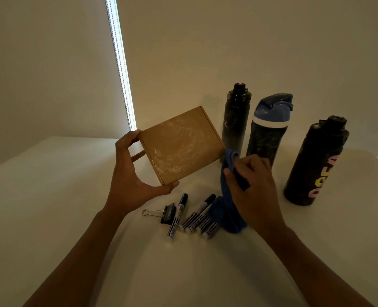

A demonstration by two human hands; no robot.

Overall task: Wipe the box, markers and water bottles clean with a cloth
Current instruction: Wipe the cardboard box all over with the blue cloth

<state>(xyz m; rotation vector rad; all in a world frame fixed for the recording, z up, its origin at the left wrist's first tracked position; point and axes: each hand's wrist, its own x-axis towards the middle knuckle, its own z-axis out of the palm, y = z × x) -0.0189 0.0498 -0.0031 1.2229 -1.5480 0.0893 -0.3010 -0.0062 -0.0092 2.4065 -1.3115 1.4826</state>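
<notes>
My left hand [129, 173] grips a flat brown cardboard box [181, 145] by its left edge, holding it tilted above the table; white dust smears its top face. My right hand [253, 189] pinches a blue cloth [225, 204] that hangs down just right of the box. Several black-and-white markers [196, 217] lie on the table under the hands, some partly covered by the cloth. Three water bottles stand behind: a black one [235, 120], a blue-lidded one [267, 129] and a black one with coloured letters [315, 162].
A black binder clip [163, 212] lies left of the markers. The white table [72, 196] meets a plain wall at the back, with a window blind and bead chain [122, 74] at the left.
</notes>
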